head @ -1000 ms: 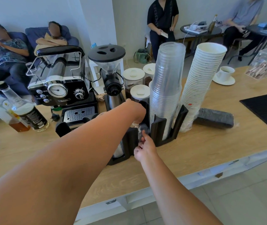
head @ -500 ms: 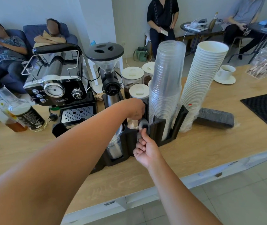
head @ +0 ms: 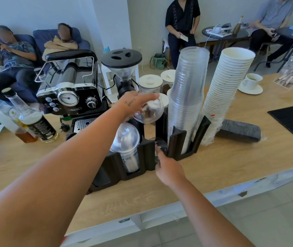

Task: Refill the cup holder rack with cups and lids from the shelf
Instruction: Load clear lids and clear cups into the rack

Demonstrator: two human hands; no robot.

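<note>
Right hand [head: 168, 169] nearest, low at front of black cup holder rack [head: 147, 154], fingers curled in around a small dark lid piece [head: 160, 146] at the rack's middle slot; whether actually pinching it cannot be told, blurred. Just left of that hand, slot holding stack of clear dome lids [head: 126, 145], stack axis tilted, tops leaning back and left, domes facing camera. Left hand [head: 133, 104] higher and further back, above the rack, fingers closed over top of a single clear dome lid [head: 149, 111], held clear of the rack, between the lid stack below and the clear cup stack to the right; motion blur on it, dome seems to face down and toward camera. Right of both hands, tall stack of clear plastic cups [head: 188, 97] seated in rack's right slot, long axis near vertical, mouths up. Beside it, touching rack edge, stack of white paper cups [head: 227, 93] leaning right at top, mouths up. Black wrapped sleeve [head: 238, 131] lying flat on wooden counter [head: 231, 163] behind paper cups, long axis left-right. Further back: espresso machine [head: 70, 90], grinder [head: 122, 68], white-lidded jars [head: 150, 82], bottles [head: 26, 118] at left, cup on saucer [head: 251, 82] at right.
</note>
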